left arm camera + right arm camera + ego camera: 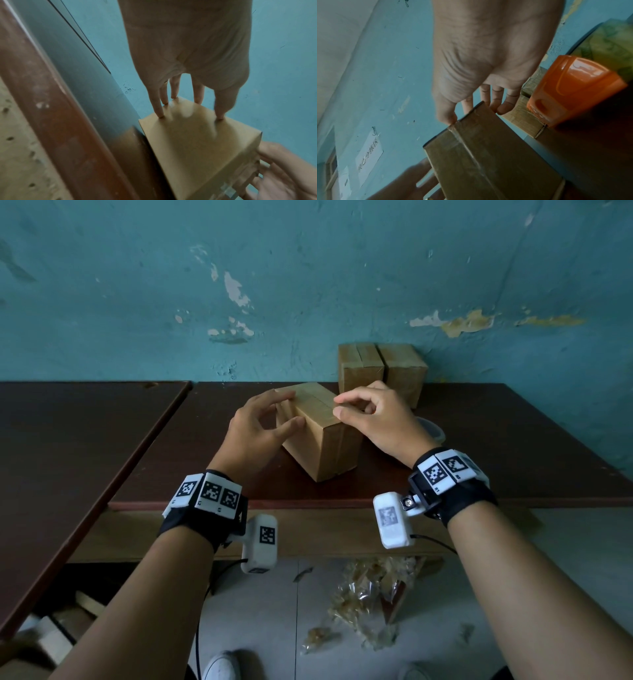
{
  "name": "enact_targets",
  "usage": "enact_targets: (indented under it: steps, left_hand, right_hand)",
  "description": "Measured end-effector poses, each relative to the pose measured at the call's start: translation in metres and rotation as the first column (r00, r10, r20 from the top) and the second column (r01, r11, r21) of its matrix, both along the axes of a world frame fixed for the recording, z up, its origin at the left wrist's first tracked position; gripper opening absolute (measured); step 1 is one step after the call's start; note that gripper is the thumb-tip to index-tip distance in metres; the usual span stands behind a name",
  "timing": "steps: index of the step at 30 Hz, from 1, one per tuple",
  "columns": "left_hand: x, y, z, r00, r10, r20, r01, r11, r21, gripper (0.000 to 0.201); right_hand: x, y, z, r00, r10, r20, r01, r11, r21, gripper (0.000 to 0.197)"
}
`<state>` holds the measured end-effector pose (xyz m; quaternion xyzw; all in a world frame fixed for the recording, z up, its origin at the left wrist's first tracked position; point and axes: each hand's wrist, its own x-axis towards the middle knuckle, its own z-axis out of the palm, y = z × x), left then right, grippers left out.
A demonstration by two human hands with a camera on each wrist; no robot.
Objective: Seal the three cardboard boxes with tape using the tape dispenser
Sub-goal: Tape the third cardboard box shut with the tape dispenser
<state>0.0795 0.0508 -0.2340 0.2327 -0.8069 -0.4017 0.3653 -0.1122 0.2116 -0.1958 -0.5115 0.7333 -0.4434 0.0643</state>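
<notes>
A cardboard box stands at the middle of the dark table, one corner towards me, with clear tape along its seam. My left hand steadies its left side: the straight fingertips press on one face and the thumb lies on the near face. At the box's top right edge my right hand pinches, thumb tip on the taped edge and fingers curled behind it. Two more boxes stand side by side against the wall. The orange tape dispenser sits beside them, right of my right hand.
A pale round object shows partly behind my right wrist. A second dark table adjoins on the left, and the teal wall runs close behind. Crumpled clear scraps lie on the floor below the table edge.
</notes>
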Motion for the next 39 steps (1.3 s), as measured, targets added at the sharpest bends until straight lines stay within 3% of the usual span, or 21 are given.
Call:
enact_targets:
  steps: [9, 22, 29, 32, 35, 39]
  left_hand:
    - [-0.003, 0.015, 0.006, 0.983, -0.183, -0.007, 0.181, 0.962, 0.205, 0.093]
    - [-0.003, 0.024, 0.008, 0.963, -0.265, -0.036, 0.268, 0.956, 0.120, 0.060]
    - [-0.003, 0.025, 0.009, 0.982, -0.187, -0.036, 0.190, 0.972, 0.137, 0.067]
    - [-0.002, 0.025, 0.012, 0.985, -0.169, -0.032, 0.172, 0.978, 0.117, 0.068]
    - [-0.002, 0.023, 0.012, 0.985, -0.168, -0.046, 0.172, 0.977, 0.124, 0.067]
    - [-0.001, 0.021, 0.011, 0.988, -0.156, -0.011, 0.156, 0.982, 0.104, 0.074]
  right_hand:
    - [0.008, -0.006, -0.006, 0.999, 0.040, -0.036, -0.040, 0.999, -0.002, 0.048]
    - [0.003, -0.003, -0.008, 0.997, 0.080, -0.011, -0.079, 0.996, 0.030, 0.059]
    - [-0.007, -0.002, -0.010, 0.994, 0.099, 0.048, -0.099, 0.995, -0.008, 0.058]
    - [-0.015, -0.001, -0.007, 0.998, -0.023, 0.053, 0.027, 0.997, -0.076, 0.049]
    - [-0.029, 0.006, -0.006, 0.972, -0.227, -0.055, 0.220, 0.969, -0.111, 0.036]
    - [-0.047, 0.014, -0.014, 0.898, -0.404, -0.174, 0.405, 0.914, -0.031, 0.015]
